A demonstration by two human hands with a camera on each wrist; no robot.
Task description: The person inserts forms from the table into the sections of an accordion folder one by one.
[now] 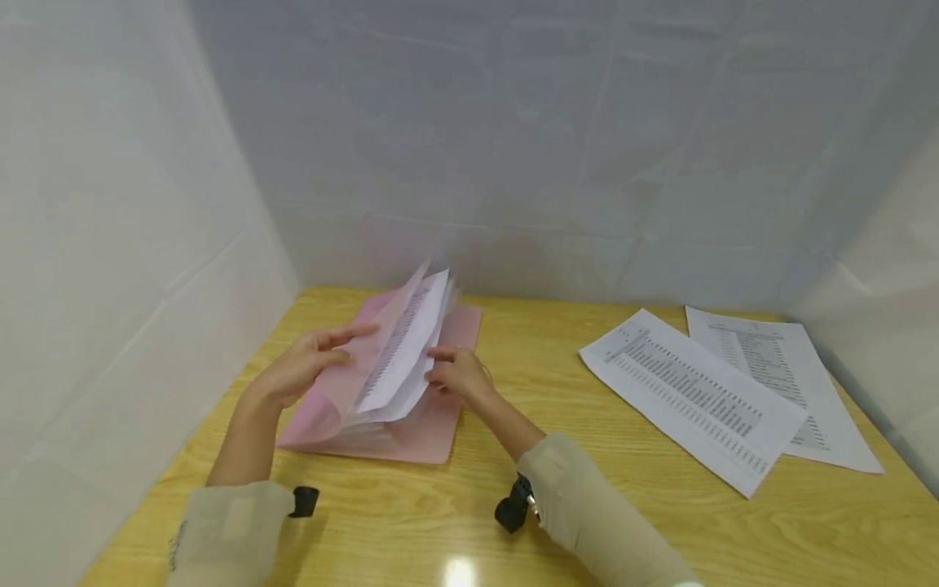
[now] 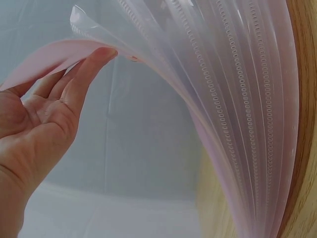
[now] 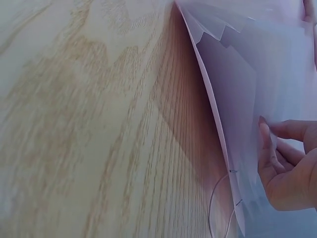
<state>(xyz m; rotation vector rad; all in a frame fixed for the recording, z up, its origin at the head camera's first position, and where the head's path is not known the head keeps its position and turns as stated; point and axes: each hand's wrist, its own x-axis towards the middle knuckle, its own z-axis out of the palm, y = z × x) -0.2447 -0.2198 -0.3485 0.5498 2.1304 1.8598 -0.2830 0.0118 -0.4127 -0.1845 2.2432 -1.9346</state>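
A pink display folder (image 1: pixel 460 326) with clear plastic sleeves (image 2: pixel 237 99) lies partly open on the table's left side. A printed sheet (image 1: pixel 407 346) shows among its raised sleeves. My left hand (image 1: pixel 304 363) holds the lifted pink front cover (image 2: pixel 59 57) between thumb and fingers, bending it up to the left. On the folder's right side, my right hand (image 1: pixel 458 373) pinches the edge of a sleeve (image 3: pixel 237 99) between thumb and index finger. How many sleeves lie in that pinch is unclear.
Two loose printed sheets overlap at the table's right, a nearer sheet (image 1: pixel 689 399) and a farther sheet (image 1: pixel 770 367). A thin elastic cord (image 3: pixel 212 203) loops from the folder's edge. Pale cloth walls (image 1: pixel 513 163) enclose the wooden table (image 1: pixel 528 350).
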